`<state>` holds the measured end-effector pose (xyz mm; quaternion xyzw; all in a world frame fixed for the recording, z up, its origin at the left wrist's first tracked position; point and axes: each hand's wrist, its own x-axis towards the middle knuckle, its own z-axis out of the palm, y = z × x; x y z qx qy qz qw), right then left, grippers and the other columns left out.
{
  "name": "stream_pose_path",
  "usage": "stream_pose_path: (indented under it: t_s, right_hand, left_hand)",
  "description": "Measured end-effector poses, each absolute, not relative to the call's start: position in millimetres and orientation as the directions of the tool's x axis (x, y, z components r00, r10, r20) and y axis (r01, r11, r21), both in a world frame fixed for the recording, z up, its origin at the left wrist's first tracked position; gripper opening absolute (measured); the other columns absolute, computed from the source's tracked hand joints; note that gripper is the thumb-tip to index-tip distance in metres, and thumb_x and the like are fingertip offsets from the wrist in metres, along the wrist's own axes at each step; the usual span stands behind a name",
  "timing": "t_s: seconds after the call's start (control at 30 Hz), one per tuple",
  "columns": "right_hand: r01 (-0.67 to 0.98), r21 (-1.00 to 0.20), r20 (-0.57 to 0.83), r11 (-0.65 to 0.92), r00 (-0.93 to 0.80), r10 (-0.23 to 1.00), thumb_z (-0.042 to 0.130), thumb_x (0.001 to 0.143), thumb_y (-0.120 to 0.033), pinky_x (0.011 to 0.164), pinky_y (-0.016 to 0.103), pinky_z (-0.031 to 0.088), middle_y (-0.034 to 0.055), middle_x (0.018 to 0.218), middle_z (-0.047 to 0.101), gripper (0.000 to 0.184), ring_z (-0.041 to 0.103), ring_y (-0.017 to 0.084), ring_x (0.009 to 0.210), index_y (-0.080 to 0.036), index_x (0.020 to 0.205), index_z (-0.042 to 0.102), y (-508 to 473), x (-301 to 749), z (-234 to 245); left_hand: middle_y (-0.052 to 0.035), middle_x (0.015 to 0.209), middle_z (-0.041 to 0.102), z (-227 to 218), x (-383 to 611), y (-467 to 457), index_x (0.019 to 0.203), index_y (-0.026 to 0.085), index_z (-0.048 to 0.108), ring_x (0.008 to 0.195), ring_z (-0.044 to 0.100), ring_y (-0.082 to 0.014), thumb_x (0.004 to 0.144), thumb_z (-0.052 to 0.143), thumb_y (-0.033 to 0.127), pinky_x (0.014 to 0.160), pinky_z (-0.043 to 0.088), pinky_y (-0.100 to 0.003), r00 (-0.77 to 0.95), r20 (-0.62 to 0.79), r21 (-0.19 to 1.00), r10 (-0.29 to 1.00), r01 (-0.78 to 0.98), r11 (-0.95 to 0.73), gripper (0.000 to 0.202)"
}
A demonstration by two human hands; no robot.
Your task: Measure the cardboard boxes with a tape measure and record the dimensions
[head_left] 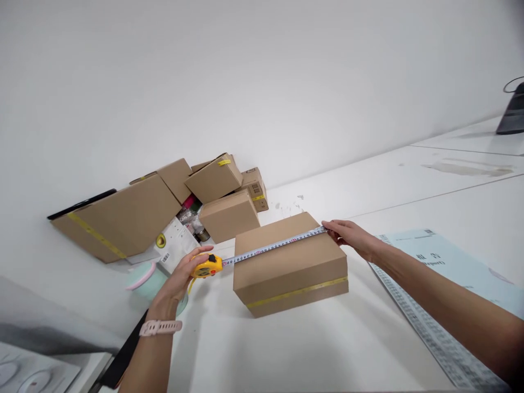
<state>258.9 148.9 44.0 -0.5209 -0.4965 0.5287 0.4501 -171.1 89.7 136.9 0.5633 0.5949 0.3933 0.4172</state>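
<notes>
Head view: cardboard box at picture centre on white table, long axis running 8 to 2 o'clock, yellow tape band along the near side face. Tape blade stretched flat along the box's top, parallel to that long axis, from beyond the left end to the right-far corner. Yellow tape measure case just off the box's left end, at 9 o'clock from the box, level with its top edge. Left hand clenched around the case, thumb over the top, wrist bent up, pink watch strap on the wrist, forearm coming from 6 o'clock. Right hand at 2 o'clock from box centre, fingertips pinching the blade's end down on the corner; forearm entering from 4 o'clock, stretched nearly straight. Both hands about equally near the box, one per end.

Outward: stack of cardboard boxes at 10 o'clock against the wall, well apart from the measured box. Printed sheet at 3 to 4 o'clock under the right forearm. Mint round object just left of the left hand.
</notes>
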Motion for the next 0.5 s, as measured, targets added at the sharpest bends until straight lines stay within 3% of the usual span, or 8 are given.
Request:
stream_pose_path:
  t_s: [0.23, 0.4, 0.5]
  right_hand:
    - [0.267, -0.96, -0.074, -0.081, 0.038, 0.997, 0.063, 0.083, -0.072, 0.066, 0.032, 0.044, 0.0023, 0.084, 0.062, 0.05, 0.057, 0.02, 0.079, -0.023, 0.076, 0.055, 141.6, 246.2, 45.8]
    - [0.295, -0.947, -0.13, -0.127, 0.011, 0.991, 0.055, 0.082, -0.083, 0.065, 0.035, 0.045, 0.0039, 0.083, 0.065, 0.058, 0.06, 0.025, 0.08, -0.025, 0.079, 0.061, 141.0, 242.2, 39.5]
    - [0.299, -0.942, -0.151, -0.151, 0.023, 0.988, 0.054, 0.081, -0.085, 0.065, 0.039, 0.045, 0.0056, 0.083, 0.068, 0.06, 0.061, 0.028, 0.08, -0.026, 0.08, 0.062, 143.5, 241.5, 35.6]
  left_hand:
    - [-0.0081, 0.1, 0.076, 126.2, -175.0, 110.3, 0.122, 0.018, 0.066, 0.089, 0.071, -0.0271, 0.078, 0.077, 0.057, 0.078, 0.052, -0.035, 0.097, -0.098, 0.932, 0.99, 0.359, 0.057, 0.06]
    - [-0.0076, 0.111, 0.071, 119.7, -173.1, 119.8, 0.123, 0.017, 0.064, 0.095, 0.068, -0.0223, 0.095, 0.068, 0.043, 0.085, 0.057, -0.042, 0.16, -0.104, 0.93, 0.982, 0.364, 0.039, 0.038]
    - [-0.0086, 0.119, 0.068, 115.5, -176.1, 121.9, 0.124, 0.017, 0.064, 0.099, 0.068, -0.0226, 0.098, 0.064, 0.041, 0.086, 0.059, -0.044, 0.169, -0.119, 0.934, 0.978, 0.355, 0.052, 0.035]
